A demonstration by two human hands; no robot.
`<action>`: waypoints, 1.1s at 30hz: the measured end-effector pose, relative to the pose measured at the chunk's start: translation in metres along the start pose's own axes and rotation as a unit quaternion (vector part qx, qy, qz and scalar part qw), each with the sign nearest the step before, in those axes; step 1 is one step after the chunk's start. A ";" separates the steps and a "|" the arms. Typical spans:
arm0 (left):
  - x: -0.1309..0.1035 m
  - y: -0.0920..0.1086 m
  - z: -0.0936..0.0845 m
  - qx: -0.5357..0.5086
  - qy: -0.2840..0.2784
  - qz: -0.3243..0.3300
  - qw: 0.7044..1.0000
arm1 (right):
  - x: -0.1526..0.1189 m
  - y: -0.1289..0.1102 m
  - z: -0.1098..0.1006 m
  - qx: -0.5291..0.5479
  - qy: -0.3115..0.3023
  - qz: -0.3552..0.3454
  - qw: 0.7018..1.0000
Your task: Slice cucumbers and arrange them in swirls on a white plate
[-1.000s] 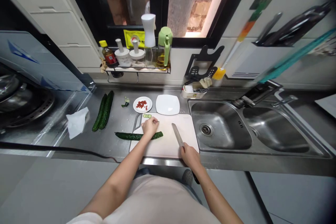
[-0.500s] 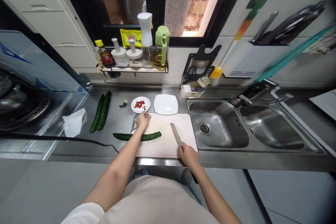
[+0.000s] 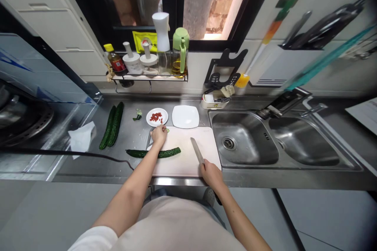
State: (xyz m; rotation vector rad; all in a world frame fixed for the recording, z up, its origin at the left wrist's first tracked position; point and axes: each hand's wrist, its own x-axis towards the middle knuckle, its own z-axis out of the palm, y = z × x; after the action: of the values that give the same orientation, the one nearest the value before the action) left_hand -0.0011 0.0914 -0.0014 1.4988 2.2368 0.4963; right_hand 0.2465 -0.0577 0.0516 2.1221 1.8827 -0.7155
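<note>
My right hand [image 3: 211, 173] is wrapped round the handle of a kitchen knife [image 3: 196, 150]. Its blade lies low over the pale cutting board [image 3: 182, 168], pointing away from me. Up at the board's far left corner, my left hand [image 3: 159, 135] is closed, with a small cucumber piece [image 3: 167, 130] showing at its fingertips. Under my left forearm a long dark green cucumber [image 3: 169, 153] lies crosswise, partly on the board and partly past its left edge. The forearm hides part of it.
Behind the board sit a white plate [image 3: 185, 117] and a small plate [image 3: 149, 122] of red bits. Cucumber scraps [image 3: 138, 115], two whole cucumbers [image 3: 116, 123] and a crumpled tissue [image 3: 81, 138] lie to the left. A double sink [image 3: 247, 153] adjoins on the right.
The view has shifted very slightly. Both hands, the knife and the cucumber keep practically the same places.
</note>
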 end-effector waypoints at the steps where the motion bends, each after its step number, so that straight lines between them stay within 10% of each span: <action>1: 0.000 0.000 0.000 0.002 -0.001 0.001 1.000 | 0.000 0.000 0.001 0.000 0.002 0.000 1.000; 33: -0.011 0.001 -0.008 0.038 -0.012 0.046 0.998 | 0.002 0.002 0.001 0.002 0.004 0.000 1.000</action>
State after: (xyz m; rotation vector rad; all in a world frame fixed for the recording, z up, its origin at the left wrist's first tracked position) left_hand -0.0006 0.0808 0.0074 1.6445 2.1980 0.4214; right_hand 0.2483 -0.0565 0.0494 2.1312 1.8863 -0.7115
